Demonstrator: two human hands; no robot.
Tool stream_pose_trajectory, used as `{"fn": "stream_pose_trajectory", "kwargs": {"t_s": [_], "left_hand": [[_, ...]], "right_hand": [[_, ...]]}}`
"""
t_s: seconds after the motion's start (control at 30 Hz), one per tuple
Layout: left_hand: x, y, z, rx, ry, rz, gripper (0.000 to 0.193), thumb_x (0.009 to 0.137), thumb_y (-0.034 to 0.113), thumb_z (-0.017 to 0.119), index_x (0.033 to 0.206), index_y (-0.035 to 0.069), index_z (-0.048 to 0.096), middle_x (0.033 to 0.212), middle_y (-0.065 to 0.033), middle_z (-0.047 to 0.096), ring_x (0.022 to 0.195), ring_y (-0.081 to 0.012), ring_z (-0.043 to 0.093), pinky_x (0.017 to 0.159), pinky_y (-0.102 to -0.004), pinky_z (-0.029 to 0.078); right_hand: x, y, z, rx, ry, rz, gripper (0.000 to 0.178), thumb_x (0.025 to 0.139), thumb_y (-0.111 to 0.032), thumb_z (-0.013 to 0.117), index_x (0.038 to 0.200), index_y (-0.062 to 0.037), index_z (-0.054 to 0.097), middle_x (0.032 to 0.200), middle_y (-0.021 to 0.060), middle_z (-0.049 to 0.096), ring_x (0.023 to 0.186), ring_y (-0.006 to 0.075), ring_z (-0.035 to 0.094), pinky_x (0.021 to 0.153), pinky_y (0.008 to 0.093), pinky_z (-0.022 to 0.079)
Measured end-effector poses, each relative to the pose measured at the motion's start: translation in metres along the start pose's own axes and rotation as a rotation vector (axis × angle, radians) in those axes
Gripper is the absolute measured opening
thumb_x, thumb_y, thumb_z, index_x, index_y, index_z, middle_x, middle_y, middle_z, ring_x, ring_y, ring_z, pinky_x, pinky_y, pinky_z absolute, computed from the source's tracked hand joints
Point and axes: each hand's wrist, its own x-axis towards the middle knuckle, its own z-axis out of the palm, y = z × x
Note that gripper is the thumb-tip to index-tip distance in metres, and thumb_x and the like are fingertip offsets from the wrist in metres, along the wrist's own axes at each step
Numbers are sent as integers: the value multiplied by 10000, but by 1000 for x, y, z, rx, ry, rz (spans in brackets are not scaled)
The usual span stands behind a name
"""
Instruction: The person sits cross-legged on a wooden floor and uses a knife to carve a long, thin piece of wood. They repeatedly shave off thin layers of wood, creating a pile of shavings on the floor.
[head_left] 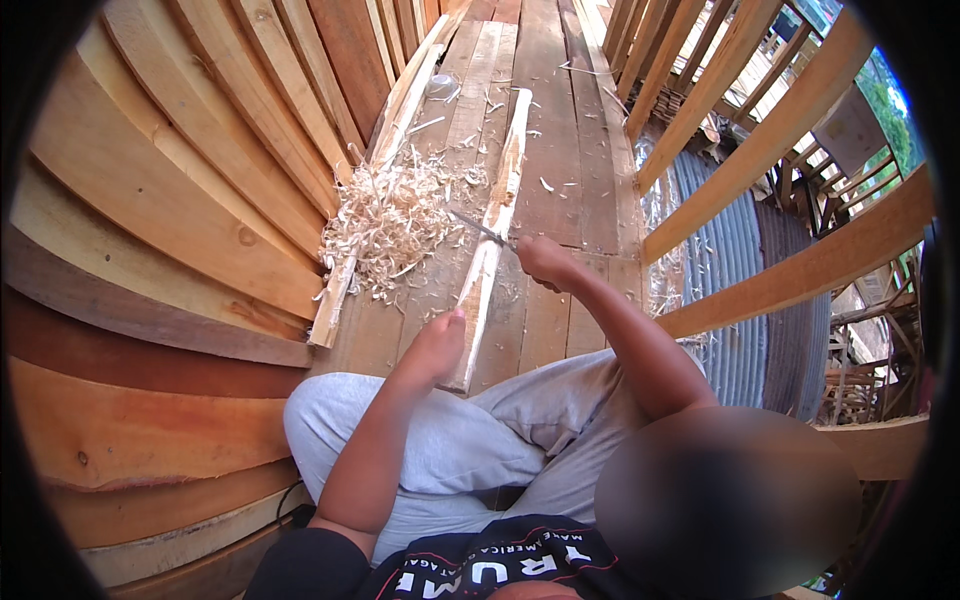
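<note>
A long pale strip of wood (484, 273) runs lengthwise away from me over the plank floor, its near end by my crossed legs. My left hand (437, 345) is closed round the strip near that end. In my right hand (546, 263), to the right of the strip, is the handle of a knife (478, 226). Its thin grey blade lies across the wood and points to the far left. The handle itself is mostly hidden by my fingers.
A heap of curled wood shavings (390, 225) lies left of the strip, over another long board (333, 295). Upright planks (160, 200) wall the left side. Slanted wooden rails (745, 170) line the right, with corrugated metal sheets (735, 260) below. A small clear container (441, 86) sits farther off.
</note>
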Motion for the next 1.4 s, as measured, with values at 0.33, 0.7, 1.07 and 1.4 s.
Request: {"fn": "stream_pose_trajectory", "kwargs": {"t_s": [0.33,0.7,1.07,1.4], "left_hand": [[37,38,11,-588,-262,-353,627,1021,550,238,1304,28,442,878,-183,600,756,-314,666,645,-450,587],[8,36,8,-413,-165,-244,625,1039,532,232,1289,6,457,788,-126,586,602,-206,605,555,-370,567],[2,41,8,-382,-94,-241,632,1034,545,249,1190,-13,501,738,-125,592,545,-193,597,507,-360,553],[0,40,11,-396,-116,-235,648,1025,575,220,1132,7,512,683,-80,576,501,-161,572,471,-341,534]], "right_hand": [[19,33,3,-316,127,-211,474,918,-305,334,831,48,638,816,243,652,746,373,640,688,455,495],[-20,-4,-1,-346,476,-140,528,954,-331,339,781,2,710,839,251,684,809,431,674,775,512,524],[-9,0,0,-71,126,-160,525,952,-328,330,785,37,668,807,301,656,651,420,656,602,493,523],[-9,2,5,-369,649,-368,528,964,-342,393,634,-42,675,627,188,654,597,385,664,588,460,539]]}}
